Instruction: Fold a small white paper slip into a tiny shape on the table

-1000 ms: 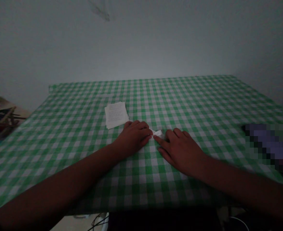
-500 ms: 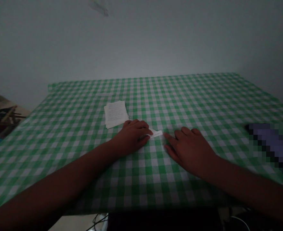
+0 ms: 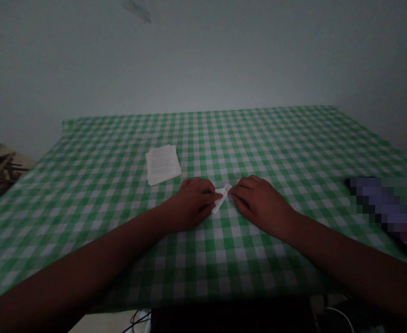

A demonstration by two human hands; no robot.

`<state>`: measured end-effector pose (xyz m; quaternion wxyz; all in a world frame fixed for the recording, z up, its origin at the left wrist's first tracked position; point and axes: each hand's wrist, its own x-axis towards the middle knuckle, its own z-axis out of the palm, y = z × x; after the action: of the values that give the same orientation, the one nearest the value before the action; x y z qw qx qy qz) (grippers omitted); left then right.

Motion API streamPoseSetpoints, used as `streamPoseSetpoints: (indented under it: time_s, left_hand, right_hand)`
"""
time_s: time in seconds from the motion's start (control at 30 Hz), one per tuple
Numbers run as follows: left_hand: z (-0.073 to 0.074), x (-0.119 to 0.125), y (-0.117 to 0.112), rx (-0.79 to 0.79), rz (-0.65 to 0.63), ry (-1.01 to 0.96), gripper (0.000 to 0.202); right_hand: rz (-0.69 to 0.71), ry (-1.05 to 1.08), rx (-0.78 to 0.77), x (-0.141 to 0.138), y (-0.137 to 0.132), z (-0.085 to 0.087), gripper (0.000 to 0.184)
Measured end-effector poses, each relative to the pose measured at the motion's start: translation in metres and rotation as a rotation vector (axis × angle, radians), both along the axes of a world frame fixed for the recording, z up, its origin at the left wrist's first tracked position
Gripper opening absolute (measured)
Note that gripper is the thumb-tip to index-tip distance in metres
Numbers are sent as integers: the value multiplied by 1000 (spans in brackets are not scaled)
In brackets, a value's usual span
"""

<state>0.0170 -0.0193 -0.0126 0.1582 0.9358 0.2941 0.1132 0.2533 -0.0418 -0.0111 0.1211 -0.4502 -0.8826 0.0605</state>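
Taking twelve o'clock as straight away from the person, the folded paper slip is lying on the cloth-covered desk, between the two hands. Its long folded edge is running from seven o'clock towards one o'clock, slanting across the gap. The left hand is the nearer, overlapping the slip from nine o'clock; the right hand is sitting at three o'clock, its fingertips meeting or just missing the far end of that edge.

The left hand is holding the slip down, its index finger stretching over the paper; the thumb's grip is partly hiding. The right hand is keeping a narrow shape, thumb and forefinger lying close together, but whether they are pinching the paper I cannot tell.

Counting up: two hands are working at one folded slip. One stack of printed sheets is resting at ten o'clock from it, several leaves showing at the edges, too overlapped to count. One dark-edged phone-like device, pixelated over, is lying well apart at three o'clock.
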Motion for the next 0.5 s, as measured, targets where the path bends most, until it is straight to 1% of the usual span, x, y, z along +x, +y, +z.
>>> streamPoseSetpoints:
  time_s: [0.1, 0.2, 0.37, 0.5]
  left_hand:
    - [-2, 0, 0, 4, 13, -3, 32]
    - [-2, 0, 0, -7, 28, 7, 32]
    - [-3, 0, 1, -8, 37, -5, 32]
    - [-5, 0, 2, -16, 42, -9, 31]
  right_hand:
    - [17, 59, -16, -1, 6, -5, 27]
    - [86, 64, -6, -4, 3, -7, 25]
    - [208, -21, 10, -11, -15, -4, 26]
    - [214, -114, 18, -14, -25, 2, 29]
